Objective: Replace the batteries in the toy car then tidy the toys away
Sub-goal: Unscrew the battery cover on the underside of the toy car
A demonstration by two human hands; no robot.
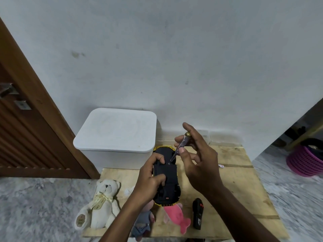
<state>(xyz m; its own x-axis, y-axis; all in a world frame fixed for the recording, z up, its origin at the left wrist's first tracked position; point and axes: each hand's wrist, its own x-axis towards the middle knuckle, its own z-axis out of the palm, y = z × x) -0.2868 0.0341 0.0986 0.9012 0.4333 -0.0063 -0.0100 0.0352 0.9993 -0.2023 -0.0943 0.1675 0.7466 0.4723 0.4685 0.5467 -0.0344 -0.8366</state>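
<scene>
Toys line the near edge of our wooden worktop (236, 186): a white teddy bear (103, 203) at 8 o'clock from the car, a pink plush fish (176, 217) at 6 and a black remote (197, 213) at 5. Our left hand (150, 178) grips the toy car (167, 169), belly up at the centre. Our right hand (199, 158) pinches a screwdriver (181, 141), its tip on the underside by the battery cover. We should seat the tip squarely and pin the car firmly. A lidded white box (117, 130) waits at 11 o'clock.

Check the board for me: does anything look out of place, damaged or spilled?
Nothing looks damaged or spilled. The toy car is upside down in the left hand; the right hand holds a screwdriver to its underside. One small white item lies alone on the wooden board; too small to identify.
</scene>
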